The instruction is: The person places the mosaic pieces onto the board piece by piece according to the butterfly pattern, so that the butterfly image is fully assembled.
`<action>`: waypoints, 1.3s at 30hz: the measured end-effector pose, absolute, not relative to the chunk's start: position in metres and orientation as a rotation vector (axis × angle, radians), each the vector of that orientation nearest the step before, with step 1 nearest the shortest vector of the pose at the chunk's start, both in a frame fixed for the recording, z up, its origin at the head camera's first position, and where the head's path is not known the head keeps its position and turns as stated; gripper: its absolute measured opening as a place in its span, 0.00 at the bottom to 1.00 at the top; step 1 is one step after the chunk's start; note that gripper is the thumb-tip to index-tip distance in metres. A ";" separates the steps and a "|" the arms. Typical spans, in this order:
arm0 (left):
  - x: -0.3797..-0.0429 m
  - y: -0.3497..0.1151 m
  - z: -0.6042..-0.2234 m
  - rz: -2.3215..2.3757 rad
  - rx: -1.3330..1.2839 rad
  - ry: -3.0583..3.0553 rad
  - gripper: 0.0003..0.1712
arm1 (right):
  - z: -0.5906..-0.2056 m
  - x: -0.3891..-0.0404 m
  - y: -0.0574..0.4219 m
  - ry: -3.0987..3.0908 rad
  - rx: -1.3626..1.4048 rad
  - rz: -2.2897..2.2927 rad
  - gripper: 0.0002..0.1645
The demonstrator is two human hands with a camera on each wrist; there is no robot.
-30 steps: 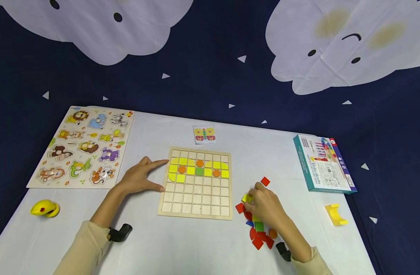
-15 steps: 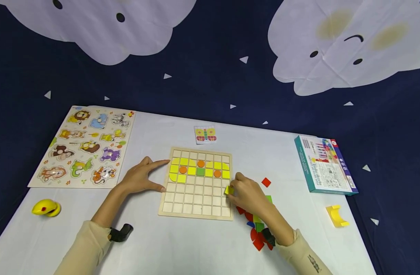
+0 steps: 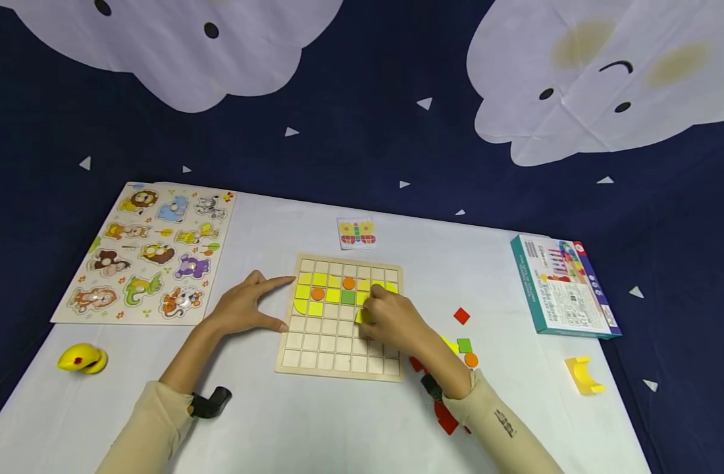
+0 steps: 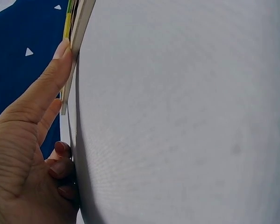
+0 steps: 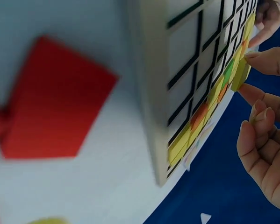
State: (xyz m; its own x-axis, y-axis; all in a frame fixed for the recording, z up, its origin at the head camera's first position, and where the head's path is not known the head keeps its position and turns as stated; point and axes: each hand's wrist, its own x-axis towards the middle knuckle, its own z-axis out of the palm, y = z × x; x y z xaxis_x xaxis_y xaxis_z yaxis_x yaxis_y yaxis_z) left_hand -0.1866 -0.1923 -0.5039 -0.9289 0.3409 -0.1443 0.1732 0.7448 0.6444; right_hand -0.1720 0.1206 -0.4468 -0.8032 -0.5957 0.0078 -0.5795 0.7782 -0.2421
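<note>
Item held: one yellow tile [image 5: 241,74], pinched between the thumb and index finger of the right hand [image 3: 394,322]; the remaining fingers curl in toward the palm. The tile lies at the left side of that hand, over the grid board [image 3: 326,342], level with the row just nearer than the orange discs [image 3: 318,294]. It is compact, with no clear long axis, and is tilted against the board in the right wrist view; whether its edge touches the grid cannot be told.

Governing relation: the green square [image 3: 348,297] seated in the grid lies far and left of the held tile. The right hand is the nearer to this spot; the left hand [image 3: 246,306] is across the board, thumb and index finger spread apart, their tips at its left edge.

Loose red square [image 3: 461,316], loose green tile [image 3: 465,345] and loose orange disc [image 3: 471,360] lie right of the board; red pieces [image 3: 447,421] lie beside the right sleeve, partly hidden.

Beyond the board's far edge is a butterfly card [image 3: 357,234]. Outer items on the white-covered bench [image 3: 267,421]: animal puzzle [image 3: 131,266] and yellow toy [image 3: 82,358] at left; box [image 3: 566,286] and curved yellow piece [image 3: 585,376] at right.
</note>
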 end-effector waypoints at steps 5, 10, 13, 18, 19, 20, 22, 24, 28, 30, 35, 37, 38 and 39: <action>-0.186 -0.193 -0.504 0.964 0.415 2.697 0.58 | -0.446 -0.180 0.103 2.862 -0.999 -0.330 0.11; -0.185 -0.193 -0.505 0.966 0.422 2.707 0.58 | -0.448 -0.185 0.089 2.837 -1.054 -0.293 0.10; -0.185 -0.193 -0.505 0.967 0.426 2.712 0.58 | -0.450 -0.187 0.084 2.828 -1.080 -0.265 0.10; -0.185 -0.194 -0.504 0.967 0.435 2.714 0.57 | -0.453 -0.190 0.077 2.814 -1.090 -0.250 0.10; -0.185 -0.194 -0.504 0.965 0.434 2.713 0.57 | -0.454 -0.190 0.076 2.811 -1.088 -0.249 0.10; -0.186 -0.194 -0.504 0.963 0.433 2.710 0.58 | -0.454 -0.190 0.075 2.809 -1.085 -0.246 0.10; -0.186 -0.194 -0.504 0.957 0.430 2.708 0.58 | -0.455 -0.191 0.073 2.811 -1.080 -0.235 0.10; -0.186 -0.194 -0.504 0.957 0.431 2.706 0.58 | -0.456 -0.191 0.072 2.819 -1.079 -0.234 0.09; -0.186 -0.193 -0.503 0.959 0.446 2.711 0.57 | -0.458 -0.190 0.071 2.826 -1.079 -0.281 0.06; -0.186 -0.193 -0.503 0.958 0.451 2.715 0.57 | -0.458 -0.189 0.070 2.821 -1.070 -0.317 0.07; -0.186 -0.192 -0.502 0.956 0.437 2.716 0.57 | -0.458 -0.189 0.068 2.821 -1.033 -0.339 0.07; -0.185 -0.192 -0.502 0.962 0.429 2.711 0.57 | -0.458 -0.189 0.069 2.826 -1.028 -0.326 0.07; -0.185 -0.192 -0.502 0.962 0.428 2.709 0.57 | -0.458 -0.189 0.070 2.829 -1.028 -0.325 0.08; -0.185 -0.192 -0.502 0.965 0.424 2.709 0.57 | -0.457 -0.188 0.072 2.833 -1.027 -0.333 0.07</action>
State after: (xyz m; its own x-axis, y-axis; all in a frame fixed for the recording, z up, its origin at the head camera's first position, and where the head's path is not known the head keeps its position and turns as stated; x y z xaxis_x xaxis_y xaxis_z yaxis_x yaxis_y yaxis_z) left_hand -0.1847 -0.1921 -0.5024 -0.9305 0.3454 -0.1216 0.1907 0.7407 0.6443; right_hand -0.1881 0.0720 -0.4572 -0.7652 -0.6432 -0.0282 -0.6191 0.7472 -0.2418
